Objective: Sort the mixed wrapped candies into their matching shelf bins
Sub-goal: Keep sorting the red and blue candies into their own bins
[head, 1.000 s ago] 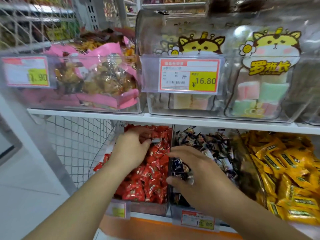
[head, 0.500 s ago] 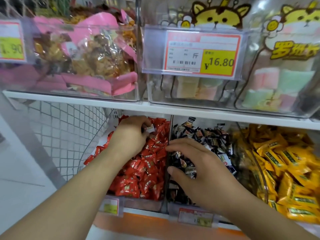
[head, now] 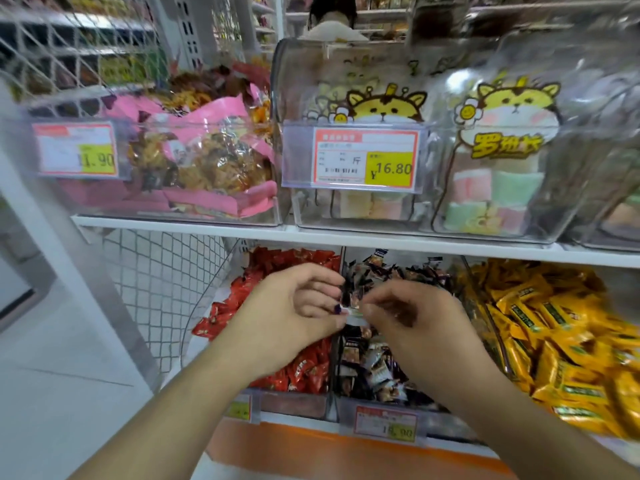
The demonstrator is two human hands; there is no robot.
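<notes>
**Both hands meet over the divider between the red and dark candy bins**

Your white shelf (head: 346, 237) runs across the whole view, with clear bins above and below it; on the upper row stand a bin of pink-wrapped snacks (head: 207, 168), a domed bin with a cat sticker (head: 353, 133) carrying a price tag that reads 16.80 (head: 365, 160), and a second domed bin (head: 502, 150) with pastel blocks inside; on the lower row, from your left, sit the bin of red candies (head: 298, 368), the bin of dark-wrapped candies (head: 374, 368) and the bin of yellow candies (head: 554, 341), each piled high; a wire mesh panel (head: 156, 289) closes off the shelf's left end.

Your left hand (head: 294, 313) hovers over the red candies with its fingers curled, pinching a small dark-wrapped candy (head: 346, 299) right above the divider between the red and dark bins; your right hand (head: 415, 317) comes in from the dark bin's side, fingers curled, its fingertips touching that same candy and a pale wrapper edge just below it; whether it truly grips the piece or only touches it, you cannot tell from this blurred view; the two hands are almost touching.
</notes>
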